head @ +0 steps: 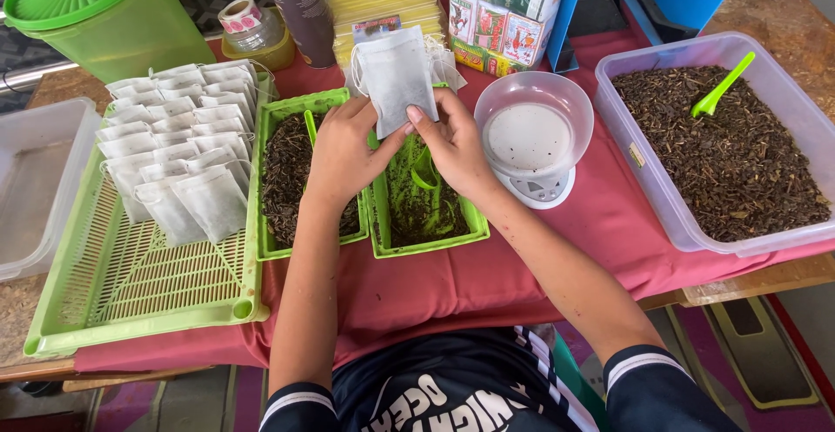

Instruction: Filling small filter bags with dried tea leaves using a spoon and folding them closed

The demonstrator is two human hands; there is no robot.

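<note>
Both hands hold one white paper tea bag (pixel 396 75) upright above two small green trays. My left hand (pixel 344 149) pinches its lower left edge and my right hand (pixel 452 145) grips its lower right edge. Below them, the left green tray (pixel 270 241) holds dark loose tea, and the right green tray (pixel 426 239) holds a little tea and a green scoop (pixel 424 171). A small white scale with a clear bowl (pixel 535 127) stands just right of my right hand.
A green slatted basket (pixel 130 284) at left carries several filled white bags (pixel 178 145). A clear tub of loose tea (pixel 722 149) with a green scoop (pixel 722 86) is at right. A green lidded jug (pixel 104 10), tape roll, packets and an empty clear tub (pixel 35 180) line the back and left.
</note>
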